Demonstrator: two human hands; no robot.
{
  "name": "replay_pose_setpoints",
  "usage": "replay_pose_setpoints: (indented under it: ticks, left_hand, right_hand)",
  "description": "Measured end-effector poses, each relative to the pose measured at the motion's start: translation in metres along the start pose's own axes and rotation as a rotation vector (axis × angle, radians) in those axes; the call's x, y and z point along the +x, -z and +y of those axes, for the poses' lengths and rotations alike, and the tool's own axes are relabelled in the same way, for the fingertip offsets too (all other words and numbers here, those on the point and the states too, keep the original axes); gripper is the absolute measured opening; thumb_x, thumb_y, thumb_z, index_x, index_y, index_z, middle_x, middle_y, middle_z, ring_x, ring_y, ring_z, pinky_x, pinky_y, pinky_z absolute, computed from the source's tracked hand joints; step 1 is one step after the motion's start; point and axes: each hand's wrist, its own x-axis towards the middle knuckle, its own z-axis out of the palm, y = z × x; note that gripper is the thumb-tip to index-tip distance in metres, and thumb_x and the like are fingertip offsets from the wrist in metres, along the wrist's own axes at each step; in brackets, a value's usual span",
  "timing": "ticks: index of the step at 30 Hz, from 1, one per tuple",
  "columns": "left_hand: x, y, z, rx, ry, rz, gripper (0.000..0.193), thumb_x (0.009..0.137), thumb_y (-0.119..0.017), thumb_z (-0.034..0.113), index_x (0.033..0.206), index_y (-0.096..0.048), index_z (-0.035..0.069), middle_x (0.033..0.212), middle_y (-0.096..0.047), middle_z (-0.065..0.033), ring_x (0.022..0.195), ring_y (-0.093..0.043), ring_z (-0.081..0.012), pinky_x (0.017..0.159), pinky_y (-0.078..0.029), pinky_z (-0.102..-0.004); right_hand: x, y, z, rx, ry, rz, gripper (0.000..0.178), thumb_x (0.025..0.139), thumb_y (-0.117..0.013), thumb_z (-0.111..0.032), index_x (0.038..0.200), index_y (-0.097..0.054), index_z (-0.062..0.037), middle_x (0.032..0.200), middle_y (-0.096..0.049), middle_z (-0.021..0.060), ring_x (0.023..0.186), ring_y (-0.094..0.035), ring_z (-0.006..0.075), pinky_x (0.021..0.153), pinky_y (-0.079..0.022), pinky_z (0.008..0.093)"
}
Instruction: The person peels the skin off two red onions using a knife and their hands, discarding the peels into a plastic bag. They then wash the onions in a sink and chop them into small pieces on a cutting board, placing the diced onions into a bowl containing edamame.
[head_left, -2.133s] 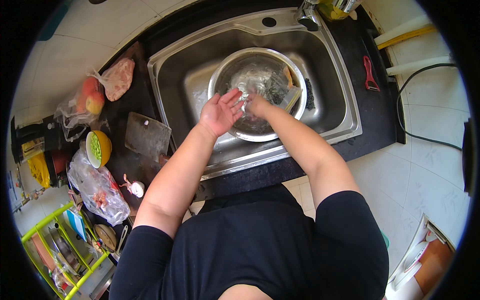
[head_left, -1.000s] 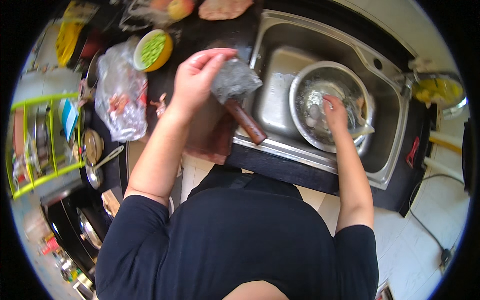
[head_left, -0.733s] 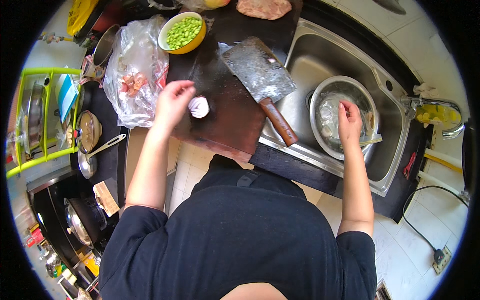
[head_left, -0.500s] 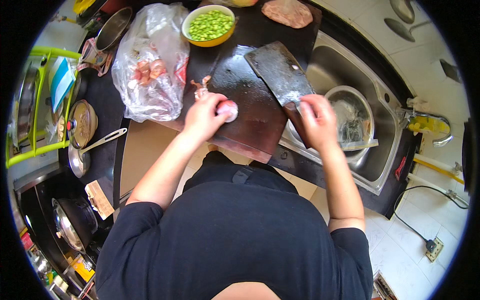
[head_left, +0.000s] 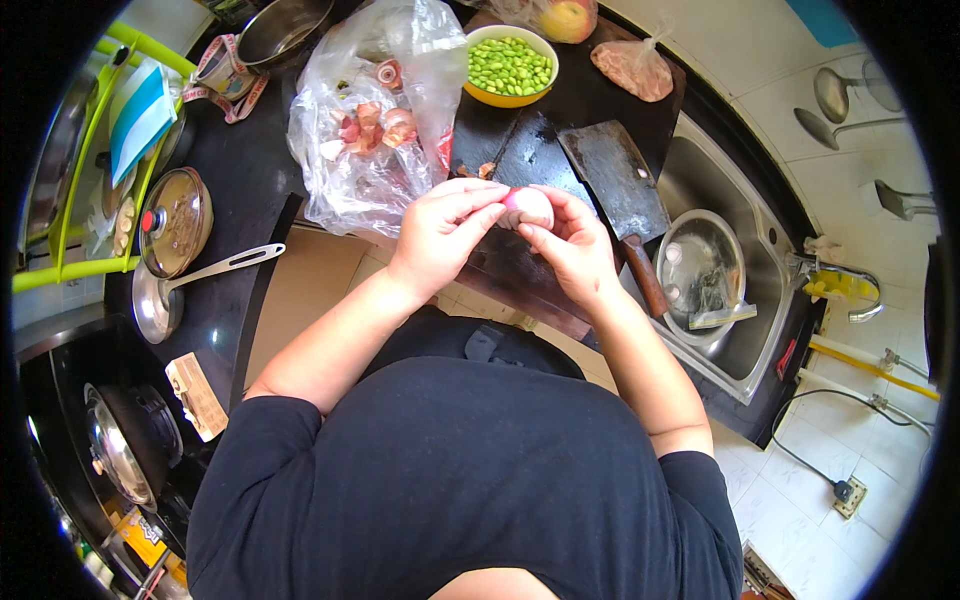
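Note:
A small peeled-looking red onion (head_left: 528,208), pink and white, is held up over the dark cutting board (head_left: 505,275) between both hands. My left hand (head_left: 440,232) pinches its left side with thumb and fingertips. Its right side lies in the bent fingers and thumb of my right hand (head_left: 573,245). A broad-bladed cleaver (head_left: 614,180) rests on the board's right side, its wooden handle pointing toward me, with neither hand on it. Brown skin scraps (head_left: 486,170) lie just beyond my left fingers. Left of them, a clear plastic bag (head_left: 325,185) holds reddish onion skins (head_left: 370,128).
Behind the board stands a yellow bowl (head_left: 508,97) of green beans, beside bagged meat (head_left: 633,70). The sink (head_left: 765,300) on the right contains a metal basin (head_left: 738,255). A ladle (head_left: 158,300), a lidded pot (head_left: 178,222) and a green rack (head_left: 75,270) are at left.
My right hand has let go of the cleaver's handle and come left to the onion. My left hand has moved right with the onion. The view has shifted slightly.

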Motion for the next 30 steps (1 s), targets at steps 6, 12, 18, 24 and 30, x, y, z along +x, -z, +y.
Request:
replay_pose_setpoints:
  ticks: [6, 12, 18, 24, 30]
  left_hand:
    - [0.005, 0.024, 0.024, 0.176, -0.146, 0.114, 0.013, 0.079, -0.064, 0.001, 0.092, -0.066, 0.000, 0.087, -0.066, -0.0114, 0.081, -0.063, -0.0233, 0.074, -0.049, -0.0297]
    - [0.002, 0.041, 0.026, 0.212, -0.181, 0.174, 0.007, 0.079, -0.064, 0.000, 0.086, -0.064, 0.000, 0.081, -0.063, -0.0102, 0.074, -0.062, -0.0224, 0.066, -0.049, -0.0299]
    - [-0.004, 0.057, 0.002, -0.202, 0.191, 0.214, 0.008, 0.089, -0.057, 0.008, 0.092, -0.061, 0.001, 0.082, -0.061, -0.0020, 0.072, -0.058, -0.0091, 0.063, -0.047, -0.0216]
    - [0.013, 0.088, -0.010, 0.016, 0.115, 0.275, 0.007, 0.083, -0.065, 0.007, 0.085, -0.061, 0.001, 0.079, -0.058, -0.0033, 0.070, -0.057, -0.0087, 0.064, -0.047, -0.0227]
    - [0.026, 0.120, -0.015, 0.104, 0.009, 0.166, 0.020, 0.083, -0.060, 0.006, 0.101, -0.065, -0.001, 0.093, -0.064, -0.0127, 0.081, -0.062, -0.0196, 0.072, -0.049, -0.0265]
  right_hand:
    - [0.005, -0.018, -0.017, 0.051, 0.040, -0.042, 0.044, 0.080, -0.069, -0.004, 0.120, -0.051, -0.0007, 0.111, -0.059, 0.0066, 0.103, -0.056, 0.0141, 0.091, -0.045, 0.0280]
    - [0.012, -0.033, -0.024, 0.061, 0.000, -0.087, 0.045, 0.079, -0.069, -0.004, 0.120, -0.051, -0.0017, 0.108, -0.060, 0.0073, 0.094, -0.058, 0.0133, 0.076, -0.050, 0.0249]
    - [0.018, -0.051, -0.027, 0.203, -0.078, -0.221, 0.045, 0.080, -0.067, -0.007, 0.120, -0.049, -0.0028, 0.103, -0.061, 0.0093, 0.083, -0.062, 0.0164, 0.066, -0.050, 0.0252]
    - [0.033, -0.070, -0.031, 0.249, -0.085, -0.221, 0.045, 0.080, -0.067, -0.012, 0.118, -0.048, -0.0006, 0.104, -0.061, 0.0117, 0.086, -0.063, 0.0201, 0.065, -0.050, 0.0244]
    - [0.055, -0.092, -0.026, 0.197, -0.030, -0.179, 0.044, 0.079, -0.066, -0.007, 0.118, -0.046, -0.0010, 0.106, -0.061, 0.0118, 0.087, -0.063, 0.0203, 0.065, -0.049, 0.0250]
